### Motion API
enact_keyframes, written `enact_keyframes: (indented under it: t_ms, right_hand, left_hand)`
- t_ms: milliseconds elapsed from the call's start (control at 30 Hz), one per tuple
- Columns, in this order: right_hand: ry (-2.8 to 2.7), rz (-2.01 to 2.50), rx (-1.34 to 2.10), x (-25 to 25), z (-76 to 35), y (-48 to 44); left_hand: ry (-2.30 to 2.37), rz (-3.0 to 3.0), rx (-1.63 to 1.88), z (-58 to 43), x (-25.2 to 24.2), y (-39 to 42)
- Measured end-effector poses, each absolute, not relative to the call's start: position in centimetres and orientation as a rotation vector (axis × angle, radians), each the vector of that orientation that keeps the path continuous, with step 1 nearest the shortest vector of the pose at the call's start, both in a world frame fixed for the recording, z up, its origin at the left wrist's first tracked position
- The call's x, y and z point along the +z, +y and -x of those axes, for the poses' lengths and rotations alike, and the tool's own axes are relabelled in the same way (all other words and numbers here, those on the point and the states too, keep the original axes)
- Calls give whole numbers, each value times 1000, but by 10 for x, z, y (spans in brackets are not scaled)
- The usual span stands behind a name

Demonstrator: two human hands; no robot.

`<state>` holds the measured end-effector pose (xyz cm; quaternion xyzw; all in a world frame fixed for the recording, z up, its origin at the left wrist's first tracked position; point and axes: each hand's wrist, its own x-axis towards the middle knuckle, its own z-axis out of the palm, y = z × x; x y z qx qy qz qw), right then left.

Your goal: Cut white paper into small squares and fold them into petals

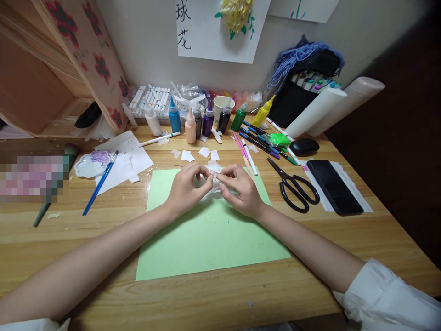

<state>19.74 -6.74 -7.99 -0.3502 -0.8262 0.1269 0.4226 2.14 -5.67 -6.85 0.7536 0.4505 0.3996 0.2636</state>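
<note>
My left hand (pixel 188 186) pinches a small piece of thin white paper (pixel 214 174) between thumb and forefinger. From the other side, my right hand (pixel 243 189) meets the same piece with a forefinger at its edge and the other fingers curled. More crumpled white paper lies just behind and under the fingertips, partly hidden by them. Both hands are over the far part of a light green sheet (pixel 213 243). Beyond them, several small white paper squares (pixel 204 151) are scattered on the wooden table (pixel 179 303).
To the right lie black scissors (pixel 292 184) and a phone (pixel 334 186). Paint bottles (pixel 208 120) and markers (pixel 258 140) line the back. Left are blue brushes (pixel 103 181), a white palette (pixel 86 166) and a paper sheet (pixel 134 154). White rolls (pixel 317 110) lean at back right.
</note>
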Motion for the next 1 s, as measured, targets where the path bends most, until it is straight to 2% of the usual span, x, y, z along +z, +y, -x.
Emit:
enact_keyframes:
  t_ms: [467,1000]
  right_hand:
    - [-1779,1099,612,-71,-198,-66]
    - [-1816,1061,628,-72,-198,-65]
  left_hand:
    - [1211,-2146,1026,-23,-67,-56]
    - [1153,-2188,1005,-23,-67,-57]
